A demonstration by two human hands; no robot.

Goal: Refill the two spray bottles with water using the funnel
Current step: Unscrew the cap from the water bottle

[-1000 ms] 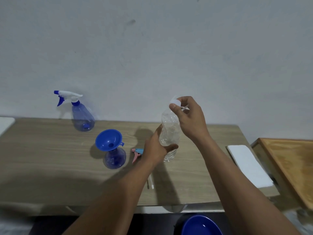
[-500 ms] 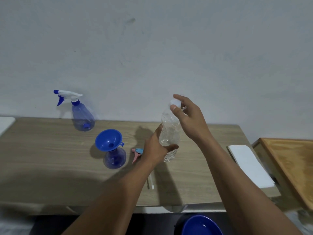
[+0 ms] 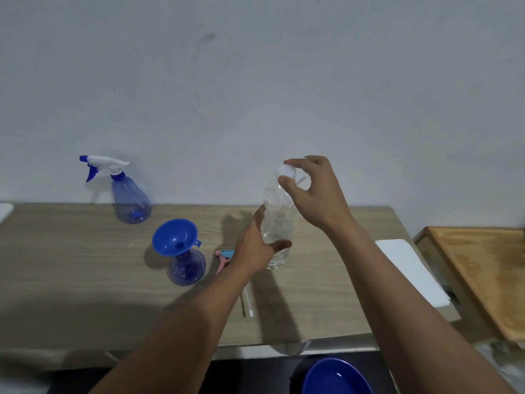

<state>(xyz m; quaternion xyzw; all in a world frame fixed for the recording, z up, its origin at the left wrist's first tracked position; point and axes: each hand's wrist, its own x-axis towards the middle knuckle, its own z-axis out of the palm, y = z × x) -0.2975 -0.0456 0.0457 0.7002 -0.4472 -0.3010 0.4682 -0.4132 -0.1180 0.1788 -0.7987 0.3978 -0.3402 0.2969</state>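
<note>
Sitting in the neck of a small blue spray bottle [image 3: 187, 268] is a blue funnel [image 3: 174, 237]. This bottle has no top on and stands on the wooden table [image 3: 71, 265]. A second spray bottle [image 3: 130, 200] stands farther back by the wall, with its white and blue sprayer on.

Just right of the funnel lies a loose pink and blue sprayer head [image 3: 223, 258], and its thin white tube [image 3: 248, 302] points toward the near edge.

Next to that, the left hand [image 3: 255, 248] is wrapped around the low part of a clear water bottle [image 3: 277, 220], which is upright. I cannot tell if its bottom touches the table. The right hand [image 3: 315, 191] pinches the white cap [image 3: 287, 169] on top with thumb and fingers.

A white cloth [image 3: 412, 274] lies at the right end of the table. A wooden tray [image 3: 483, 274] is beside the table, and a blue bowl [image 3: 335, 376] is down below the near edge.
</note>
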